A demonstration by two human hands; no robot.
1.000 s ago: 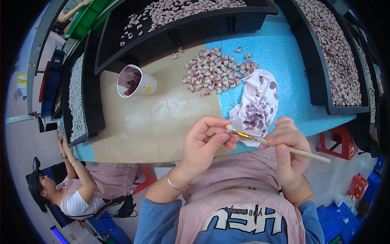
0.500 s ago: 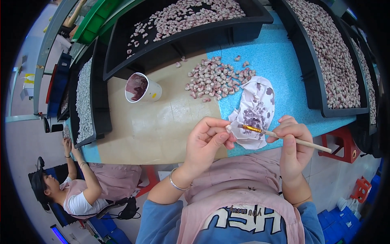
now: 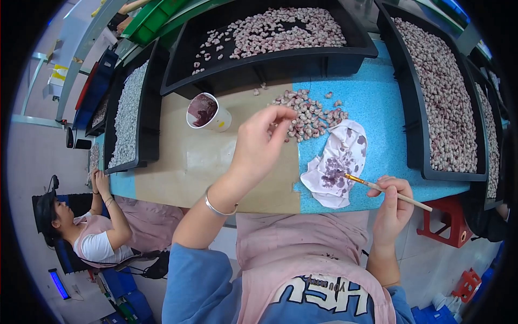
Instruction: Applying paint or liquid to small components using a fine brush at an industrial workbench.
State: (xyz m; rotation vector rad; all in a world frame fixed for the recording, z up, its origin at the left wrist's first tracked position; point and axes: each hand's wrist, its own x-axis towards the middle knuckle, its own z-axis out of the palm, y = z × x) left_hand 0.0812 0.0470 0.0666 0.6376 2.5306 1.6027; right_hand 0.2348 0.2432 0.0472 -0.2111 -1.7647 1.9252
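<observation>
My left hand [image 3: 263, 135] reaches over the near left edge of a pile of small pinkish-white, purple-tinged bulb-shaped pieces [image 3: 307, 114]. Its thumb and index finger come together in a pinch; what is between them, if anything, is too hidden to tell. A thin paintbrush [image 3: 402, 196] with a pale wooden handle and gold ferrule is gripped in my right hand [image 3: 392, 208]. Its dark bristles lie over, perhaps touching, a crumpled white cloth [image 3: 337, 146] blotched with purple-brown stains. Left of the pile, a white cup [image 3: 220, 120] has purple-brown paint coating its inside.
A black tray [image 3: 270, 59] with scattered bulb-shaped pieces spans the table's back. Another black tray [image 3: 413, 129] on the right is full of them; a left one [image 3: 145, 119] holds pale pieces. A co-worker [image 3: 102, 232] sits at left. A red stool [image 3: 458, 216] stands at right.
My left hand has moved from beside the brush tip, where it pinched a small pale piece, up and forward to the pile. The brush has lowered slightly over the cloth. The view has shifted slightly.
</observation>
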